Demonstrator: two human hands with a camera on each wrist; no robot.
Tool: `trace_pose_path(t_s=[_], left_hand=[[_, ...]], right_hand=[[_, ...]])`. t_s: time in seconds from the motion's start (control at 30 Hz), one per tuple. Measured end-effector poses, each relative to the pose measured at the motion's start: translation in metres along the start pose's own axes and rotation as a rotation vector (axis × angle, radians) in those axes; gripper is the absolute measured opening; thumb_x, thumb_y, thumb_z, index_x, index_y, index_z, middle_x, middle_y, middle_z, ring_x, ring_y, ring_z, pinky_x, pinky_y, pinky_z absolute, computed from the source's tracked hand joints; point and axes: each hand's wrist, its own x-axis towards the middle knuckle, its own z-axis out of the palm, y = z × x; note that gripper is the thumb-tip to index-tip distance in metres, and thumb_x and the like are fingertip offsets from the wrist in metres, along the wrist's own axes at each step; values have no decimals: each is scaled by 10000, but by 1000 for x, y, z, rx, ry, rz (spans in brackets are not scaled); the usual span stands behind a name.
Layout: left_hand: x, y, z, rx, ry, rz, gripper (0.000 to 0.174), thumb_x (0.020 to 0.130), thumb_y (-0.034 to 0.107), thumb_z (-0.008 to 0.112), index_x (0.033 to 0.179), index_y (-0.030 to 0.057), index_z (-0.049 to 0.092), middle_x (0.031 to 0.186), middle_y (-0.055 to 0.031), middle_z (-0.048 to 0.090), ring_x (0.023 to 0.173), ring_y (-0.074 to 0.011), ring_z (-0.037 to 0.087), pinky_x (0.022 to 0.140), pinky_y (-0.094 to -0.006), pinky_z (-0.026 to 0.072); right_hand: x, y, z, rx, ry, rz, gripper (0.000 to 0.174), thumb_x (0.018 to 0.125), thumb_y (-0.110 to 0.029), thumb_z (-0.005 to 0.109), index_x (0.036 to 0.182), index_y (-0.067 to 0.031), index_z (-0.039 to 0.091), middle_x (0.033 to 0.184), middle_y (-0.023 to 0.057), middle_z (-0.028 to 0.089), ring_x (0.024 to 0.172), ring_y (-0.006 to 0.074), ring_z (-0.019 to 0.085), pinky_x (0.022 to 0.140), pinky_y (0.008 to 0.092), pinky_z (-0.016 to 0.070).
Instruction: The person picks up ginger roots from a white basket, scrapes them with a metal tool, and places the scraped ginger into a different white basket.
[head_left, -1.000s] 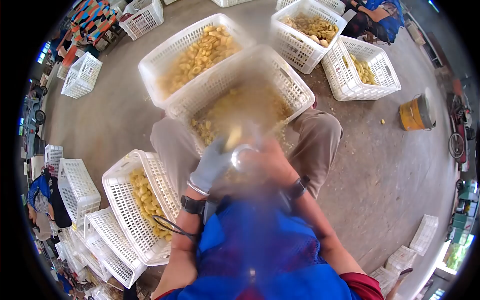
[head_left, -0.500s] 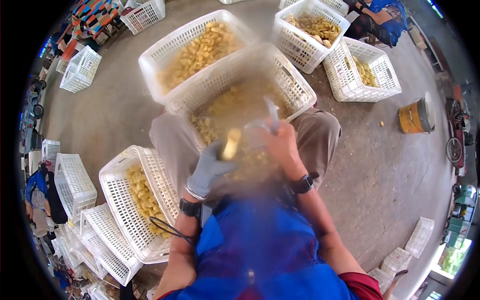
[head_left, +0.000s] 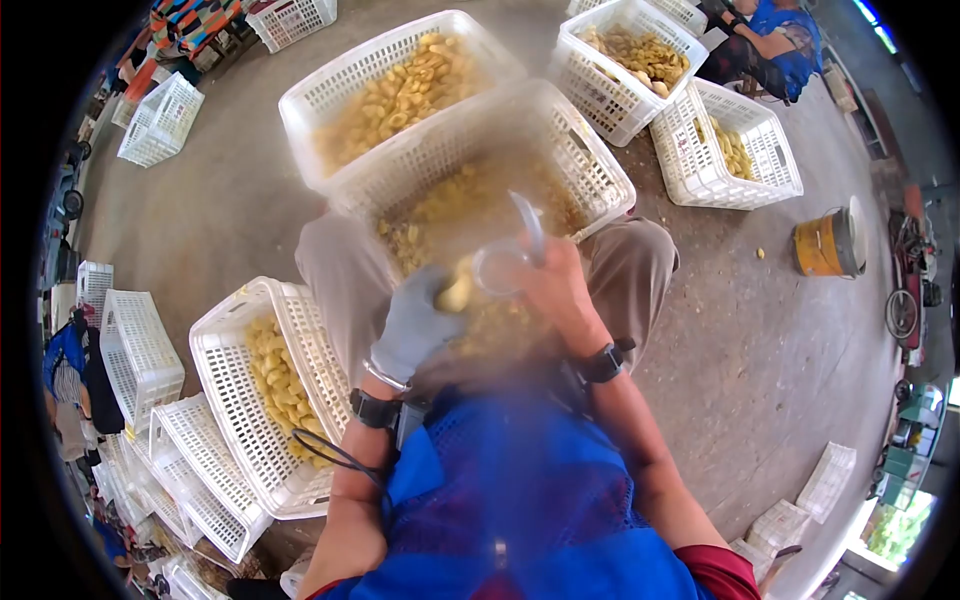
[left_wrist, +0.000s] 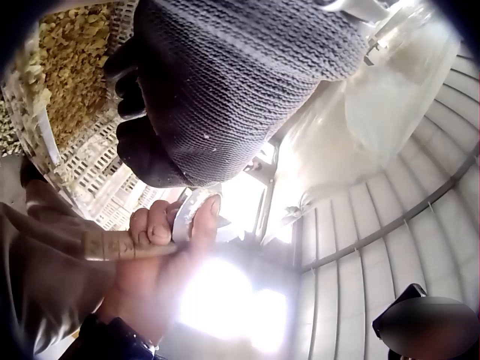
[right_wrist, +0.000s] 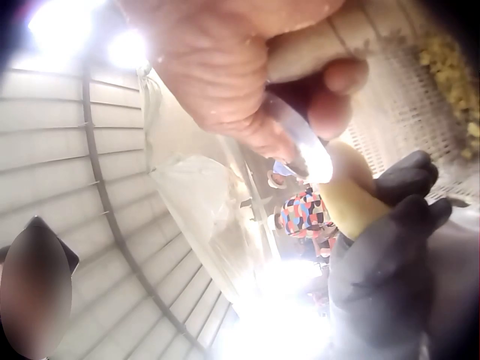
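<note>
My gloved left hand (head_left: 418,318) grips a pale yellow, peeled-looking vegetable piece (right_wrist: 352,202) above the crate between the knees. In the left wrist view the dark knitted glove (left_wrist: 225,82) hides that piece. My bare right hand (head_left: 565,290) has its fingers curled round a peeling knife with a pale handle (right_wrist: 300,56) and a curved metal blade (right_wrist: 311,150). The blade overlaps the end of the vegetable piece in the right wrist view. Under both hands, the white slatted crate (head_left: 590,165) contains yellowish scraps (head_left: 450,205), partly blurred by a smear on the head view.
Beyond it stands a white crate (head_left: 300,105) of yellow pieces (head_left: 405,95); another crate (head_left: 225,350) with such pieces is at the left knee. Two more filled crates (head_left: 620,105) are at the back right. A yellow bucket (head_left: 825,245) stands on the right. Other people sit farther off.
My right hand has moved slightly away from the left and back toward it, bringing the knife to the vegetable piece. My left hand has tilted the piece.
</note>
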Motion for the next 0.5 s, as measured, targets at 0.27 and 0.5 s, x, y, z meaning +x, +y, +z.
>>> trace_pose_path(t_s=[0.27, 0.5], left_hand=[[0, -6, 1, 101, 87, 129, 329, 631, 107, 742, 903, -39, 626, 884, -155, 570, 824, -318, 583, 770, -370, 487], [-2, 1, 3, 208, 175, 103, 283, 623, 97, 739, 879, -1, 668, 892, -153, 619, 867, -360, 618, 763, -405, 514]], right_hand=[[7, 3, 2, -154, -42, -116, 242, 872, -238, 750, 957, -19, 692, 704, 92, 669, 567, 182, 616, 537, 334, 472], [12, 3, 20, -571, 42, -359, 201, 906, -238, 657, 929, -39, 641, 758, 214, 665, 732, 374, 682, 674, 492, 508]])
